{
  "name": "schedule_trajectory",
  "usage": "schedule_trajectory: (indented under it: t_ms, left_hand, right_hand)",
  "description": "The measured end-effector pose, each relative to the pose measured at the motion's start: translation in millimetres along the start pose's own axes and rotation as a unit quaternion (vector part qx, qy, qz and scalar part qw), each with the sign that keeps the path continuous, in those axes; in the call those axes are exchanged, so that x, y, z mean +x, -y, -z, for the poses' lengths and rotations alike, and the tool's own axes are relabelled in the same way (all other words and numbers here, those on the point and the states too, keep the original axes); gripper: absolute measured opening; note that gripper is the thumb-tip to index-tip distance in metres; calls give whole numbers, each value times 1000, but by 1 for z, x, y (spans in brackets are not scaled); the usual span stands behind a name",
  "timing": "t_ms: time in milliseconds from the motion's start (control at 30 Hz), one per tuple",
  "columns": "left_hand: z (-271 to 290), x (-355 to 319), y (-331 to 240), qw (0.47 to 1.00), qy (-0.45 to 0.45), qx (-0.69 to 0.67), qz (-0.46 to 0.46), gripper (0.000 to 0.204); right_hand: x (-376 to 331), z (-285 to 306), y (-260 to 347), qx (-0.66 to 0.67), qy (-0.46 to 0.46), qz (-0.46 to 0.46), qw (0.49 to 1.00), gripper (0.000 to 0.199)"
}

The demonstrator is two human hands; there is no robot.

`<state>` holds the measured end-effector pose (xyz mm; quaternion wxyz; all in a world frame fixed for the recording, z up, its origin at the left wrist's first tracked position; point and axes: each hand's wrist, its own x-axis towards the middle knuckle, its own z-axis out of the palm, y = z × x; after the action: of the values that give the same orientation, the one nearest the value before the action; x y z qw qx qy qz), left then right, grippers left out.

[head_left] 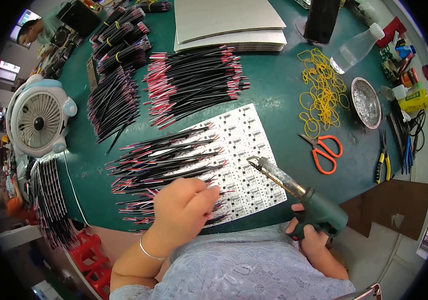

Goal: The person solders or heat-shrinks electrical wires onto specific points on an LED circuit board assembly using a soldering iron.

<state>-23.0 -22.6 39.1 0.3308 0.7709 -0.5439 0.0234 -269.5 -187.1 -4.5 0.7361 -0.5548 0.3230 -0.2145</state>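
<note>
My right hand (311,237) grips the handle of a green soldering gun (324,212). Its metal barrel points up and left, with the tip over a white sheet of small circuit boards (254,145). My left hand (184,207), a bangle on its wrist, is closed above the lower left part of that sheet. What its fingers pinch, if anything, is hidden behind the hand. Rows of short black-sleeved wires (169,155) with red and white ends lie across the sheet's left side, some of them under my left hand.
Beyond the sheet lie a loose wire pile (194,82), tied wire bundles (119,42) and cardboard sheets (229,22). Rightward are orange-handled scissors (324,150), yellow rubber bands (321,90), a metal bowl (365,102), a plastic bottle (356,50) and pliers (383,160). A fan (39,120) stands left.
</note>
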Motion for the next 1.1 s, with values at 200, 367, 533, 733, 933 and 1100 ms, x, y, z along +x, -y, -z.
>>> schedule_trajectory:
  t_ms: [200,367,533,733,933,1100]
  left_hand:
    - [-20,-2,8,994,83,61,21,33]
    - [-30,-4,14,997,69,39,6,30]
    - [-29,-4,17,993,98,61,4,31]
    - [-32,-4,18,994,95,52,13,31]
    - [-22,-1,17,996,70,60,-19,27]
    - [-23,-4,16,990,134,52,5,26]
  right_hand:
    - [13,7,9,-286,167,111,937,24]
    - [13,2,13,-245,151,95,953,24]
    - [10,3,14,-250,153,80,953,23]
    - [15,-1,16,-278,177,133,935,20]
    - [4,2,13,-224,130,80,963,21]
    - [7,-1,17,-257,146,105,949,23]
